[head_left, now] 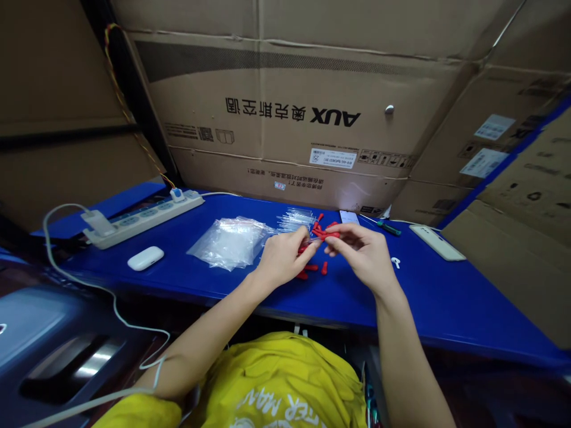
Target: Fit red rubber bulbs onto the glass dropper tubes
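Note:
My right hand point(363, 255) pinches a small red rubber bulb point(331, 235) between thumb and fingertips. Close beside it, my left hand point(281, 258) is closed on a thin clear tube point(317, 239), whose end meets the bulb; how far it goes in, I cannot make out. More red rubber bulbs point(324, 268) lie on the table around and below both hands, some partly hidden by my fingers. Behind my left hand is a pile of thin clear tubes point(294, 218). To its left lies a stack of clear plastic bags point(229, 244).
On the blue table point(428, 291) are a white power strip point(147, 217), a white earbud case point(146, 258), an earbud point(395, 262), a screwdriver point(389, 227) and a phone point(437, 242). Cardboard walls point(285, 77) enclose the back and sides. A white cable point(118, 303) hangs at left.

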Available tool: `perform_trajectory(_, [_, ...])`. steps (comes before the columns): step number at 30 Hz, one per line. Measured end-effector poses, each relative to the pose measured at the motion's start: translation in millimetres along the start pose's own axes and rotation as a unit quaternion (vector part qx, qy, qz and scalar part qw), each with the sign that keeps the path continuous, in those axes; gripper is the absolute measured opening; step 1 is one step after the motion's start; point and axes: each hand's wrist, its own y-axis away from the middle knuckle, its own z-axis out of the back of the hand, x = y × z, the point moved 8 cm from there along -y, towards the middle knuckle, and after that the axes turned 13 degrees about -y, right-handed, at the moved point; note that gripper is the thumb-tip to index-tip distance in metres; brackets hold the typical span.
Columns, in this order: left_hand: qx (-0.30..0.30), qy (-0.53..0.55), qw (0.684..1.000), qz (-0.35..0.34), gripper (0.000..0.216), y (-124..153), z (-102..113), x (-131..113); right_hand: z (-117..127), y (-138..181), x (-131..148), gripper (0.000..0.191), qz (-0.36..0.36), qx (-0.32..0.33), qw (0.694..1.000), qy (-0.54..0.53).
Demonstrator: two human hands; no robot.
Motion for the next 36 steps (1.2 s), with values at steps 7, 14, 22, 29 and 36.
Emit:
perform_trajectory(7, [0.032,0.06,0.991,-0.117,0.039,4.8,-3.0,-13.7,11.3,0.4,7.5,0.029,-0.008,0.001,0.999,-0.049])
perform_trajectory(14, [0.018,0.065,0.99,-0.127,0.043,6.3,-1.3,-15.2,7.6,0.6,3.6,0.029,-0.011,0.004,0.998,-0.064])
perform_trajectory(22, [0.017,0.055,0.99,-0.131,0.045,7.1,-1.6,-16.3,4.9,1.0,2.3,0.03,-0.012,0.001,0.998,-0.057])
perform_trajectory(29, [0.027,0.058,0.991,-0.116,0.045,6.3,-3.0,-15.3,2.9,1.2,1.1,0.027,-0.013,-0.003,0.997,-0.071])
perform_trajectory(36, [0.028,0.085,0.989,-0.12,0.043,6.5,-2.3,-17.3,1.8,1.4,-2.6,0.028,-0.029,0.004,0.997,-0.077])
